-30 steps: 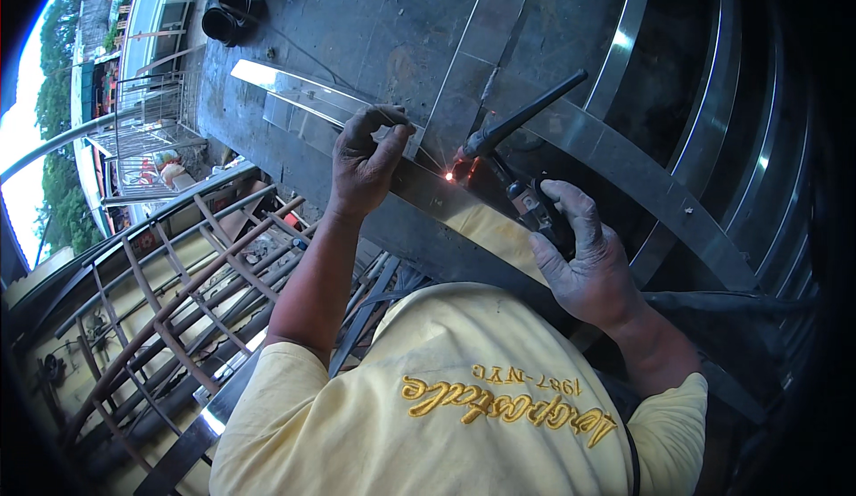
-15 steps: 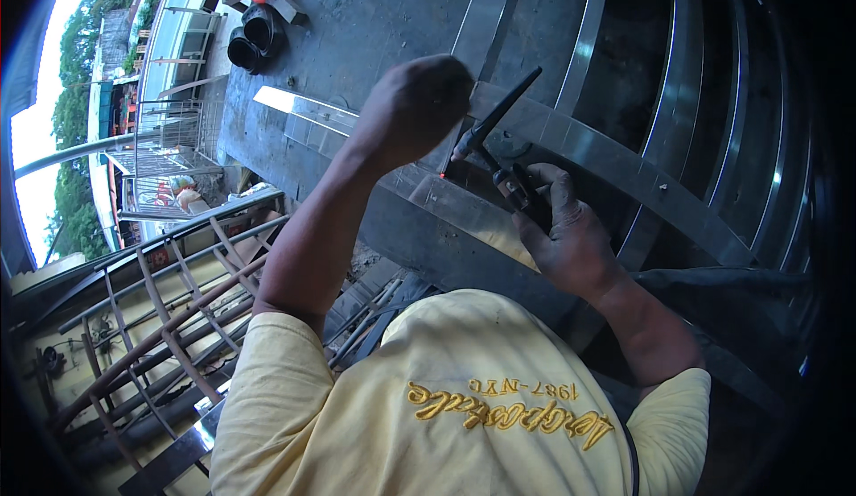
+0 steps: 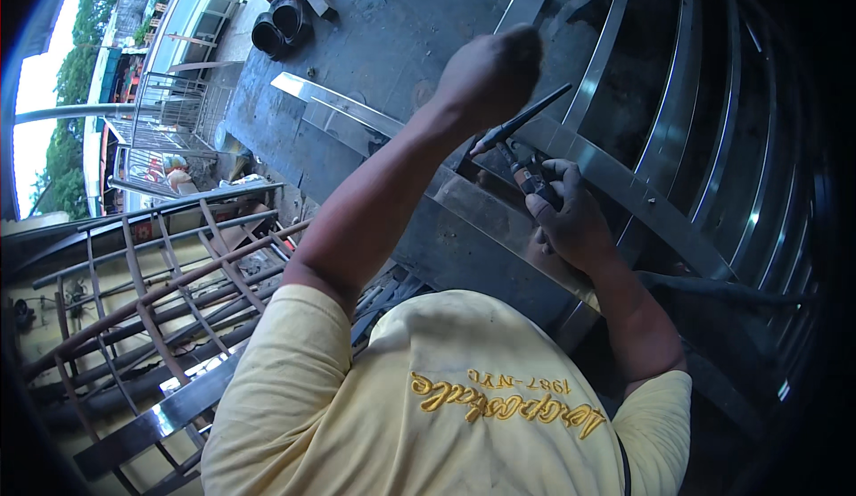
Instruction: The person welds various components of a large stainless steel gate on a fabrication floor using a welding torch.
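Your left hand (image 3: 490, 72) is raised in a closed fist above the shiny steel strip (image 3: 615, 184); your right hand (image 3: 571, 219) grips the welding torch (image 3: 522, 152) over it. Keep the tip steady on the joint.

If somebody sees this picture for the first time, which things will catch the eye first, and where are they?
In the middle, the left hand is raised as a closed fist above a shiny metal strip, while the right hand just below grips a dark welding torch pointing at that strip. The yellow shirt fills the lower edge, and a rusty metal grille lies at the lower left.
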Available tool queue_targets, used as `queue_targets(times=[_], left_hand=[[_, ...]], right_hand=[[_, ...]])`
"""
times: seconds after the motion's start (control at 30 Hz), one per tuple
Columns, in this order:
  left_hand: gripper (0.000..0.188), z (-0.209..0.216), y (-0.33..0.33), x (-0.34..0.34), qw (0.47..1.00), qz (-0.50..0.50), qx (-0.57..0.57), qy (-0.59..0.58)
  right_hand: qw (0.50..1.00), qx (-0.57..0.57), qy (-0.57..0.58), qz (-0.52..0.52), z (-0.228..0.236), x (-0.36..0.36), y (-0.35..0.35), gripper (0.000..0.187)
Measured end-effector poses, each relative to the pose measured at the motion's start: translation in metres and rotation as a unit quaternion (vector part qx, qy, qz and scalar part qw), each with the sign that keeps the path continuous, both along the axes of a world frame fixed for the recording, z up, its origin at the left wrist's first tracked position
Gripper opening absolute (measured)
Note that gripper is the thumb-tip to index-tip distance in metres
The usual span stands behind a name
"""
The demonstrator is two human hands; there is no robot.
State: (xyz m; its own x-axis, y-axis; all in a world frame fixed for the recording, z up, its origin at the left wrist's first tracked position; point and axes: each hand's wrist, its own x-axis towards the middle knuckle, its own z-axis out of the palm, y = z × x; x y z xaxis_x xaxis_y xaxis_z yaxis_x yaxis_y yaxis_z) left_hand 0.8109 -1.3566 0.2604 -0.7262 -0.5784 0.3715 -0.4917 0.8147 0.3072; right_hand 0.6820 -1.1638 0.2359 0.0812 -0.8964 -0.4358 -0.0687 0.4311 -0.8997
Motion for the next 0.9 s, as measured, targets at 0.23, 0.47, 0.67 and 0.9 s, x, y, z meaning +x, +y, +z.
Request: queue_targets(times=[0.23, 0.47, 0.67, 0.9], left_hand=[[0.014, 0.057, -0.028, -0.025, 0.989, 0.062, 0.043, -0.128], [0.018, 0.045, -0.063, 0.133, 0.973, 0.148, 0.161, 0.077], [0.018, 0.023, -0.020, 0.229, 0.754, 0.258, 0.353, 0.490], [0.015, -0.075, 0.001, 0.425, 0.558, 0.431, 0.322, 0.632]], right_hand=[[0.998, -0.014, -0.030, -0.051, -0.007, 0.008, 0.010, 0.050], [0.998, -0.033, -0.015, -0.046, -0.003, 0.011, 0.011, 0.050], [0.996, -0.034, 0.048, -0.062, 0.005, 0.013, 0.003, 0.057], [0.968, -0.065, 0.139, -0.197, 0.024, -0.010, -0.038, 0.060]])
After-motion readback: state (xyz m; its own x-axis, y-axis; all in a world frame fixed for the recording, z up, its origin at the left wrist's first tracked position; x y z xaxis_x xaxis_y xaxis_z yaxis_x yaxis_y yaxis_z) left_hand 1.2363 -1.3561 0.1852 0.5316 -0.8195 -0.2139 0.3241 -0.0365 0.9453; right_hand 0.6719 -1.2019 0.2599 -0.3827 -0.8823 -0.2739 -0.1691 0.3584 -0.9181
